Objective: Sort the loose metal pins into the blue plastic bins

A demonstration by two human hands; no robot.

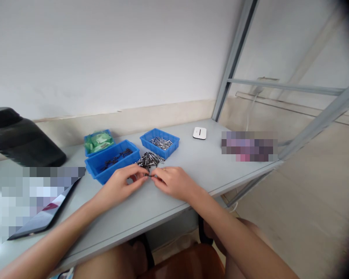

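Note:
My left hand and my right hand meet above the desk near its front edge. Between their fingertips is a small dark thin piece, pinched from both ends; its exact kind is too small to make out. Just behind my fingers lies a pile of slim metal and black pieces. A blue bin with dark thin pieces in it stands by my left hand. Behind the pile, another blue bin holds many silvery thin pieces.
A blue bin with green-and-white packets stands at the back left. A large dark bottle and a tablet are at the left. Right of the bins lies a white device. A blurred-out object sits near the metal frame.

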